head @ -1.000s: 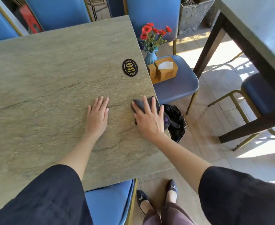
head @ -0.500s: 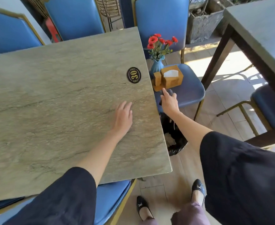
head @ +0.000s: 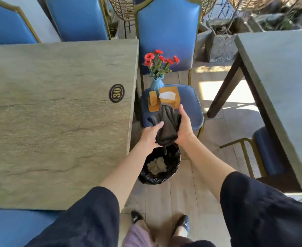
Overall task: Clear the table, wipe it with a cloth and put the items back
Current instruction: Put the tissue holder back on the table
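A dark grey cloth [head: 166, 125] is held between my left hand [head: 149, 133] and my right hand [head: 185, 127], off the table's right edge and above a black-lined bin [head: 158, 164]. The stone-look table [head: 57, 122] carries only a black oval plate marked 30 [head: 116, 93]. On the blue chair seat [head: 193, 107] beyond my hands stand a blue vase of red flowers [head: 157, 82] and a wooden tissue box holder [head: 169, 98].
Blue chairs [head: 79, 18] line the table's far side, and one seat sits under its near edge. A second grey table [head: 280, 82] stands to the right with a blue stool [head: 266, 152] beside it. Stone planters [head: 219, 45] sit at the back. My feet are on the tiled floor.
My left hand came off the table and joined the right at the cloth. Both hands now hold the cloth over the bin, and my view has shifted to the right.
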